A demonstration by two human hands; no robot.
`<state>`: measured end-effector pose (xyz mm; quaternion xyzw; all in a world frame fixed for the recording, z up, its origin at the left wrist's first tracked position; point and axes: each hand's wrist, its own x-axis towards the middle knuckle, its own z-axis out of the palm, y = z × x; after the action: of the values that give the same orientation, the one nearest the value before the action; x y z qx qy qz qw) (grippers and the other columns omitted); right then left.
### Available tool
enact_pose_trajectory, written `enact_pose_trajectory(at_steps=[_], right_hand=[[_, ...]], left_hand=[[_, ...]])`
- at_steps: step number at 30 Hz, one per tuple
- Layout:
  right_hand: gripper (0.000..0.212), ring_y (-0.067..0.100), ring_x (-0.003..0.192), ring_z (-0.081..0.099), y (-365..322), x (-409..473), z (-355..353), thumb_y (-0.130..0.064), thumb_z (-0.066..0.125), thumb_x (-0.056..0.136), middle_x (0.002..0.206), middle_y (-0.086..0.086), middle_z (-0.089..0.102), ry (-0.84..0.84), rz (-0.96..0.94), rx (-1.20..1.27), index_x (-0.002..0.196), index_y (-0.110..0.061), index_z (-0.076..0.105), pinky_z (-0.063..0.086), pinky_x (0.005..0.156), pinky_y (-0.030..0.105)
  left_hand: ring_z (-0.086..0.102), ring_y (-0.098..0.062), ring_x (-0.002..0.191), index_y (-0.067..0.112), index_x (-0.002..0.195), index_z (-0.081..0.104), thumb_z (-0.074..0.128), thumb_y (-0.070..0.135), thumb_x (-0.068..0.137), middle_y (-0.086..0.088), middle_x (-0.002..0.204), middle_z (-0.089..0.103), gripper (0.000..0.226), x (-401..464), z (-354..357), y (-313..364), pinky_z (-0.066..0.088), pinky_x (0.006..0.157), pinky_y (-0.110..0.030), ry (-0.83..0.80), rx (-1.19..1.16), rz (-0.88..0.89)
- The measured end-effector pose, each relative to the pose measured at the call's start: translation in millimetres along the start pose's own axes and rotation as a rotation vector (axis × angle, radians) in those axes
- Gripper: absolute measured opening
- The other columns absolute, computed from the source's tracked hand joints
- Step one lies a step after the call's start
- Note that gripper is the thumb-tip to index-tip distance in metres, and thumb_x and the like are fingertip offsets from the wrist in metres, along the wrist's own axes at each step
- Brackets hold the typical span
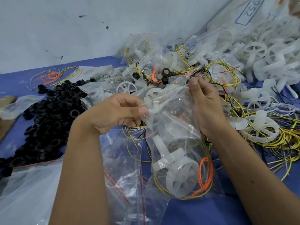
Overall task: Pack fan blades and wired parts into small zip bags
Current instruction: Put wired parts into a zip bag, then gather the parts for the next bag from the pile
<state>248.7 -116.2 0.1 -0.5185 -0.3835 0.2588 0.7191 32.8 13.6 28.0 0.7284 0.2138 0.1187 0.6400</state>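
Observation:
A clear zip bag hangs between my hands at the centre of the view. Inside it lie a white fan blade wheel, a white shaft piece, yellow wire and an orange wire loop. My left hand pinches the bag's top edge on the left. My right hand pinches the same edge on the right, fingers curled round the plastic. The bag's bottom rests on the blue table.
A heap of black rings lies at the left. Filled bags and loose white fan wheels pile up at the back right. Yellow and black wires spread at the right. Empty zip bags lie beneath my arms.

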Motion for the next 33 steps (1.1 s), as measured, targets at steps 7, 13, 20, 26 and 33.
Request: enact_pose_trajectory(at_steps=[7, 13, 20, 26, 33], right_hand=[[0.035, 0.027, 0.056, 0.033, 5.8, 2.0, -0.8, -0.032, 0.046, 0.109, 0.069, 0.011, 0.042, 0.049, -0.041, -0.052, 0.084, -0.009, 0.052, 0.034, 0.047, 0.043], [0.012, 0.01, 0.051, 0.035, 3.2, 3.7, -3.1, -0.018, 0.059, 0.103, 0.061, -0.005, 0.046, 0.121, -0.018, -0.022, 0.091, -0.018, 0.056, 0.031, 0.043, 0.025], [0.017, 0.011, 0.054, 0.042, 2.5, 3.6, -2.1, -0.012, 0.068, 0.097, 0.066, 0.003, 0.053, 0.175, -0.032, 0.059, 0.105, -0.01, 0.054, 0.034, 0.044, 0.026], [0.023, 0.011, 0.062, 0.053, 11.1, 3.8, -1.8, -0.029, 0.064, 0.1, 0.073, -0.003, 0.062, 0.091, -0.017, -0.121, 0.107, -0.008, 0.059, 0.048, 0.057, 0.03], [0.019, 0.024, 0.063, 0.05, 13.8, 4.8, -5.3, -0.013, 0.073, 0.094, 0.07, 0.011, 0.059, 0.096, -0.058, -0.083, 0.107, -0.006, 0.061, 0.044, 0.06, 0.037]], left_hand=[[0.056, -0.009, 0.062, 0.022, 0.075, 0.07, 0.067, 0.021, 0.091, -0.004, 0.09, 0.068, 0.017, 11.6, 14.3, -1.5, 0.043, 0.05, -0.016, 0.122, -0.306, 0.109], [0.06, -0.008, 0.063, 0.023, 0.074, 0.069, 0.063, 0.024, 0.088, 0.002, 0.08, 0.066, 0.015, 14.3, 15.9, -0.4, 0.05, 0.052, -0.018, 0.217, -0.322, 0.069], [0.065, -0.014, 0.065, 0.01, 0.088, 0.063, 0.066, 0.023, 0.087, -0.004, 0.083, 0.071, 0.013, 4.0, 1.8, -4.2, 0.054, 0.057, -0.02, 0.175, -0.153, 0.021], [0.061, -0.012, 0.062, 0.007, 0.084, 0.066, 0.072, 0.014, 0.079, -0.004, 0.071, 0.069, 0.011, 2.1, -6.1, -3.8, 0.051, 0.057, -0.017, 0.292, -0.073, 0.133], [0.063, -0.014, 0.063, 0.013, 0.076, 0.073, 0.078, 0.012, 0.071, -0.009, 0.073, 0.069, 0.007, 1.4, -9.4, -7.9, 0.053, 0.06, -0.018, 0.342, -0.043, 0.134]])
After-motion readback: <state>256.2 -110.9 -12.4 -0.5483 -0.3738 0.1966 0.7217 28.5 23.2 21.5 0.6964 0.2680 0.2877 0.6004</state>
